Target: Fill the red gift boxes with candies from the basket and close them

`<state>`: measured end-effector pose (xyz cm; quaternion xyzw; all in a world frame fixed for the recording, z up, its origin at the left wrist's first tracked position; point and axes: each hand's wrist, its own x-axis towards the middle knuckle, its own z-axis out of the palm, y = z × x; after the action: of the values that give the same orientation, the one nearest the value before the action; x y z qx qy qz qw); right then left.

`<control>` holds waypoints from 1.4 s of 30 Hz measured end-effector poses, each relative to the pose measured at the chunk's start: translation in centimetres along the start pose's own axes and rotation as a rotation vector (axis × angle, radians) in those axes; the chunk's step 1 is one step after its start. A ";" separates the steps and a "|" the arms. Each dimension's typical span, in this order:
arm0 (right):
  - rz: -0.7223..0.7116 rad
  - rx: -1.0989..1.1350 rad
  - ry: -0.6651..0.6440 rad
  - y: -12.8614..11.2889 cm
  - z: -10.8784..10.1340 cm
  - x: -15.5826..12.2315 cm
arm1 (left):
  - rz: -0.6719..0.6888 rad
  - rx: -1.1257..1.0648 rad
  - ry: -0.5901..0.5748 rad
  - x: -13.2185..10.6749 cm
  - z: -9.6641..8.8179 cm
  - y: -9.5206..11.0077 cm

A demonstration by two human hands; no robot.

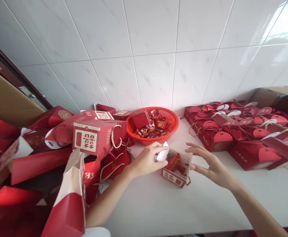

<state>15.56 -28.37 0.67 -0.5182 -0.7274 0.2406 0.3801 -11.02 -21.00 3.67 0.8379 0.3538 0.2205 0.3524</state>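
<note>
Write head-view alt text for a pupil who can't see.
A person's left hand and right hand are at a small open box holding red packets on a white table. Behind it, a red basket holds more packets; red gift boxes crowd both sides.

We hold our bare left forearm and bare right forearm angled inward; our left hand curves, thumb below fingers; our right hand arches, thumb and fingers parted.
</note>
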 end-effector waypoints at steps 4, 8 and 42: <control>0.027 0.034 0.059 0.7 1.6 -0.3 | 0.166 -0.088 -0.006 0.3 1.3 0.1; 0.033 0.001 0.122 0.7 3.6 0.3 | 0.210 -0.040 -0.146 0.6 1.9 0.2; 0.030 0.277 0.278 1.1 4.3 -0.2 | 0.029 -0.235 0.120 1.5 6.0 -1.2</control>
<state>12.78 -27.96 -2.71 -0.4998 -0.6201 0.2702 0.5409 -6.87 -21.89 -1.01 0.7812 0.3337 0.3151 0.4232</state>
